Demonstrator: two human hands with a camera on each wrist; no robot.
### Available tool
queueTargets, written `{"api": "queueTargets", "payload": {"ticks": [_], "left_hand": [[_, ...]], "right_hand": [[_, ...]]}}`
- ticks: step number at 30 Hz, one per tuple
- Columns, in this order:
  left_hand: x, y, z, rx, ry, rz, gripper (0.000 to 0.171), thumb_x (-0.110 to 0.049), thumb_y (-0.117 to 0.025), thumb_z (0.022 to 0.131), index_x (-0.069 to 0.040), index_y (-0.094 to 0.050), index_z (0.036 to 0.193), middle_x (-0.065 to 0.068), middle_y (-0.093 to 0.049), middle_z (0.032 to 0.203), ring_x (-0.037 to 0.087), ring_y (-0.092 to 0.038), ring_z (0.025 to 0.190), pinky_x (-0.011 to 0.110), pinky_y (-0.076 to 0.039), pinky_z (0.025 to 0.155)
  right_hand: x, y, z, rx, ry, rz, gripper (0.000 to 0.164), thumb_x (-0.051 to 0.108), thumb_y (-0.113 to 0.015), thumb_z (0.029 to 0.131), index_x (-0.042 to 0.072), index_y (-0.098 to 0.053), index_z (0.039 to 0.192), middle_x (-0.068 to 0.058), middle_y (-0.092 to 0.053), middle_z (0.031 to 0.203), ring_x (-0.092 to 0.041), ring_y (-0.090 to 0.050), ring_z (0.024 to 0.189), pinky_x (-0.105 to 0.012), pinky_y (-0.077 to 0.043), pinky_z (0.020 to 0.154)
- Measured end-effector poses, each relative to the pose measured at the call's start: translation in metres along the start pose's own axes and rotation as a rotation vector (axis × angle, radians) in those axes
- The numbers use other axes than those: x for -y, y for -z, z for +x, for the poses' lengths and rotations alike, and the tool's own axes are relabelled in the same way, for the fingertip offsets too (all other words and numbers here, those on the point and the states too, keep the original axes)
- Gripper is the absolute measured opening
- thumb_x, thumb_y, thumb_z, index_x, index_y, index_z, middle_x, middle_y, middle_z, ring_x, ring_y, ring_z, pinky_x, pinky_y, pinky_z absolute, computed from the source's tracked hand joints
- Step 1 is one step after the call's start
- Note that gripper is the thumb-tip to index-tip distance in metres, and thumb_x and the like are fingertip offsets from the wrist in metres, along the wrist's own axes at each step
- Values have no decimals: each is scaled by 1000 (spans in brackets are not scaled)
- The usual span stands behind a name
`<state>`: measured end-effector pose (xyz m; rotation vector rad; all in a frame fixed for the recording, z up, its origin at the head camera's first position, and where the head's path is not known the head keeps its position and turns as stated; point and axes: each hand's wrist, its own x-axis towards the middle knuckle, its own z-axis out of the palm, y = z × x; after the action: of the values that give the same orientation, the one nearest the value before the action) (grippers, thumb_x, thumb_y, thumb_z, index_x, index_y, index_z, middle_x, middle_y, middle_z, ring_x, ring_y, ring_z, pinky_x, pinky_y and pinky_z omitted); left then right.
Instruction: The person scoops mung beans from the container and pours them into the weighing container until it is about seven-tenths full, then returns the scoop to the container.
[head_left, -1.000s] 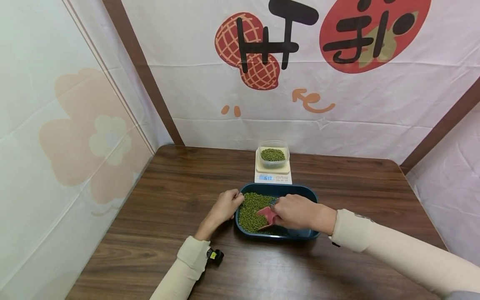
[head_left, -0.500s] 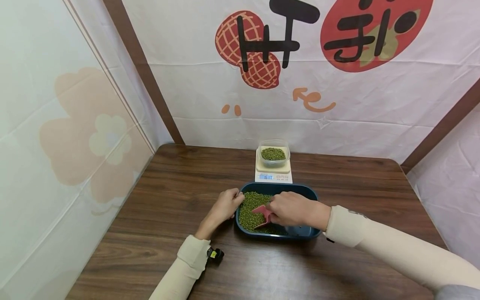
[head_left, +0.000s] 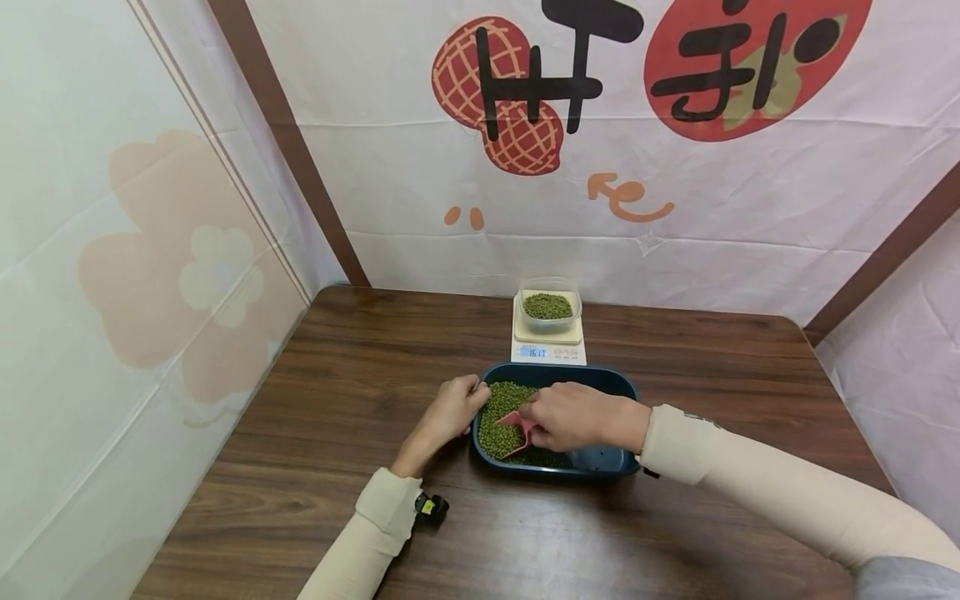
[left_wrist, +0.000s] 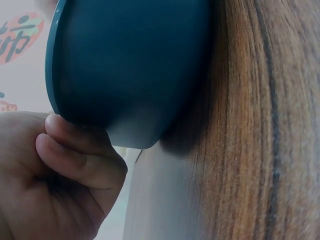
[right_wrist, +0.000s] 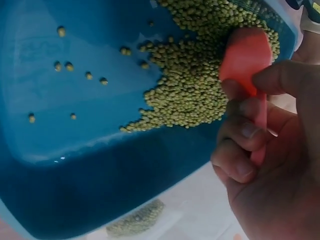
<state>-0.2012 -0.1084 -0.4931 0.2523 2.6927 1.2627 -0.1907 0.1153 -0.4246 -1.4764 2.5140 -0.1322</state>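
Note:
A dark blue tray (head_left: 600, 377) holds green mung beans (head_left: 498, 435), heaped toward its left end. My left hand (head_left: 452, 408) grips the tray's left rim; in the left wrist view its fingers curl at the edge of the tray wall (left_wrist: 130, 60). My right hand (head_left: 573, 415) is over the tray and holds a pink scoop (head_left: 517, 425) by its handle. In the right wrist view the fingers wrap round the handle, and the scoop's bowl (right_wrist: 246, 57) lies among the beans. A few loose beans (right_wrist: 69, 66) are scattered on the bare tray floor.
Behind the tray stands a white kitchen scale (head_left: 547, 354) with a lit display. On it sits a clear plastic container (head_left: 550, 317) with more beans inside. The brown wooden table (head_left: 360, 367) ends at a printed cloth backdrop (head_left: 420, 183).
My right hand has moved left with the scoop, pushing farther into the beans near the tray's left end. The left hand keeps its place on the rim.

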Motion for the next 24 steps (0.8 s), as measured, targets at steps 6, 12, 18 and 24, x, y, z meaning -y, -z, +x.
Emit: {"api": "queueTargets", "payload": {"ticks": [6,12,18,24], "left_hand": [[0,-1,0,-5,-2,-5,30,-23,-47,100,-9,-47,74,4,-48,55,16,-48,38,27,-42,38],[-1,-1,0,-9,-2,-9,30,-25,-46,100,-10,-48,74,4,-48,55,16,-48,38,27,-43,38],[-1,0,0,-7,2,-11,31,-25,-46,100,-9,-48,74,4,-48,56,16,-48,39,26,-42,38],[-2,0,-1,0,9,-8,30,-24,-45,101,-10,-48,75,5,-48,56,16,-48,39,27,-43,38]], "right_hand": [[-5,-6,-1,-11,12,46,4,21,-56,94,19,-59,92,11,-53,75,-6,-43,54,-20,-34,50],[-10,-10,-3,-42,24,40,6,22,-56,94,18,-59,97,10,-51,75,-6,-39,56,-21,-30,49],[-13,-16,-5,-61,22,68,6,22,-54,94,19,-57,96,8,-49,75,-6,-36,54,-19,-26,47],[-15,-19,-7,-88,36,79,3,23,-53,94,20,-55,95,9,-49,76,-5,-35,54,-19,-26,47]]}}
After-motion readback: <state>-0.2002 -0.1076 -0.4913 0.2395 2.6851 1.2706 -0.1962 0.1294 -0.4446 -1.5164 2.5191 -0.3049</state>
